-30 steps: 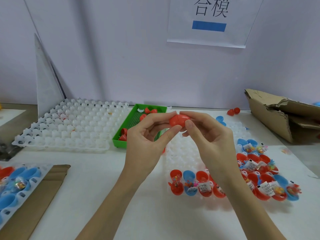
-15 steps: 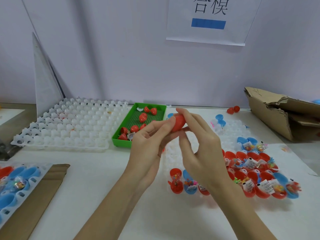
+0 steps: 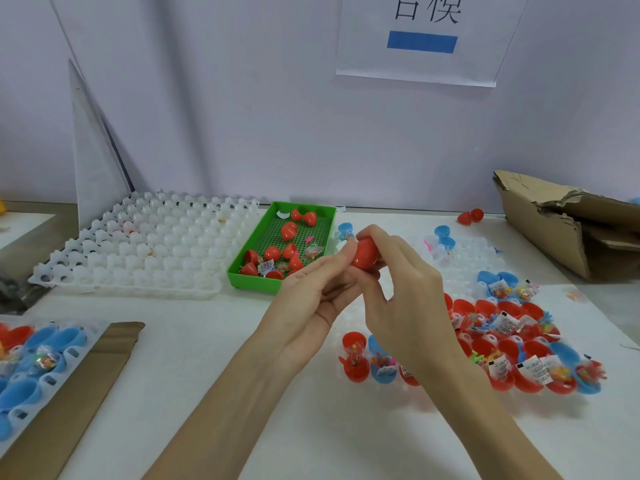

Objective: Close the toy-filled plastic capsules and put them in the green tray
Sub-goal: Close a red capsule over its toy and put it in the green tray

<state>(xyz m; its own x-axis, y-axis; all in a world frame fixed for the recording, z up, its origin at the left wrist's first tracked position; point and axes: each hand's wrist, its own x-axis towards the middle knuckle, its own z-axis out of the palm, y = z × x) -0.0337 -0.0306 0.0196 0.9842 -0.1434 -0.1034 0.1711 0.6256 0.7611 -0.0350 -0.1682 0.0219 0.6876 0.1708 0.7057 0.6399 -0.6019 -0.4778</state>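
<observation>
A red capsule is held above the table, just right of the green tray. My left hand supports it from below with thumb and fingers, and my right hand pinches its top end with the index finger curled over it. The green tray holds several closed red capsules and a few loose toy packets. On the right, open red and blue capsule halves with toys sit in a white holder tray.
An empty white moulded tray lies left of the green tray. A tray of blue and red halves rests on cardboard at the near left. A torn cardboard box stands at the far right, with a loose red capsule near it.
Both hands have turned the red capsule from lying sideways to tilted on end. My right hand shifted from beside it to over its top. The view dipped slightly.
</observation>
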